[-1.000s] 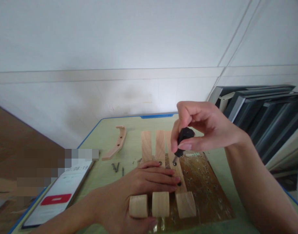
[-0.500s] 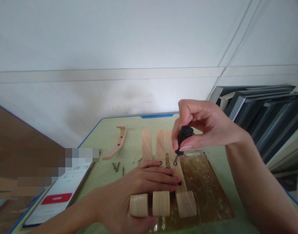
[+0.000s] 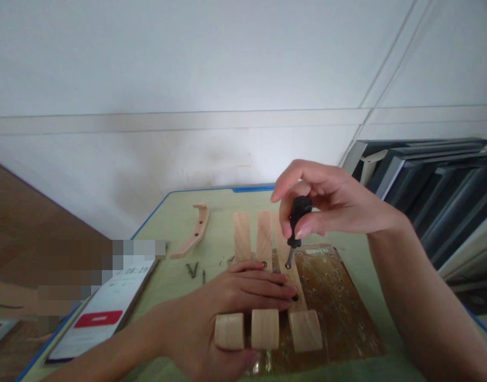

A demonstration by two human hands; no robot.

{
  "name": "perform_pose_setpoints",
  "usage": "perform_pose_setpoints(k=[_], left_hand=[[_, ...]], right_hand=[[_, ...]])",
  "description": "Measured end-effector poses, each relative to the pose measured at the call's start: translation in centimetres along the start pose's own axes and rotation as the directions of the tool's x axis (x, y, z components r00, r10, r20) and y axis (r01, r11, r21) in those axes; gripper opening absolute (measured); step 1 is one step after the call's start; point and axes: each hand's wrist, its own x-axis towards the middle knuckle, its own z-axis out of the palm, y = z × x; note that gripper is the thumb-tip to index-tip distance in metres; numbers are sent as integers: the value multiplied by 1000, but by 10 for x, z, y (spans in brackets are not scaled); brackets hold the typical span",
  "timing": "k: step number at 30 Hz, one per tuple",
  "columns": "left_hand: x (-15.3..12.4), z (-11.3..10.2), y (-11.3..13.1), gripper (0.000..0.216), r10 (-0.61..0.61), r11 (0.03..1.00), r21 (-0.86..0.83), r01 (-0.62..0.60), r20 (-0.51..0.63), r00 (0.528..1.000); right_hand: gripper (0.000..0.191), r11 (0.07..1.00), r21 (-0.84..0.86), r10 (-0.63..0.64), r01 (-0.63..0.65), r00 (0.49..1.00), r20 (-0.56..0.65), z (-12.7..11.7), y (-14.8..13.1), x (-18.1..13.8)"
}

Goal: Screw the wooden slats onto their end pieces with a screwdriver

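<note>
Three pale wooden slats (image 3: 263, 236) lie side by side on a brown board (image 3: 335, 302) on the green table. My left hand (image 3: 227, 307) lies across the slats, fingers stretched flat and pressing them down. My right hand (image 3: 327, 204) pinches a short black screwdriver (image 3: 296, 223) that stands almost upright, its tip on a screw in the right slat. My index finger is lifted off the handle.
A curved wooden piece (image 3: 193, 236) with holes lies at the back left. Several dark screws (image 3: 193, 271) sit beside the slats. A phone (image 3: 102, 313) lies at the table's left edge. Dark framed panels (image 3: 434, 185) lean against the wall on the right.
My right hand's fingers have shifted on the screwdriver handle and the index finger has lifted. The left hand stays on the slats.
</note>
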Motion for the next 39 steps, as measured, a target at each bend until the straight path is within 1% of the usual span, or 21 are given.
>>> perform_pose_setpoints(k=[4,9,13,16,19,24,30,36,39], left_hand=[[1,-1,1,61,12,1000,-12,-12,-14,1000],[0,-2,1,61,16,1000,-16,-17,-25,1000],[-1,0,-1,61,21,1000,-6,-21,-17,1000],[0,1,-2,59,18,1000,-2,-18,-10,1000],[0,1,-1,59,32,999,5,-32,-15,999],[-1,0,-2,61,45,999,2,-45,-26,999],[-1,1,-2,61,32,999,8,-32,-25,999],[0,1,-1,61,47,999,1,-47,-26,999],[0,0,-1,61,43,999,-6,-43,-26,999]], right_hand=[[24,999,41,-5,3,999,54,-3,0,-1],[22,984,177,-8,-27,982,190,-6,-3,-4],[25,972,228,6,-62,972,237,-9,-3,-7],[28,975,205,41,-90,972,232,-11,-4,-8],[28,975,202,45,-90,975,218,-10,-4,-7],[27,977,211,2,-37,986,164,-8,-2,-5],[30,994,111,-27,13,992,123,-8,0,-4],[32,993,108,-51,41,995,90,-6,4,-1],[28,997,61,-59,55,997,56,-5,5,0]])
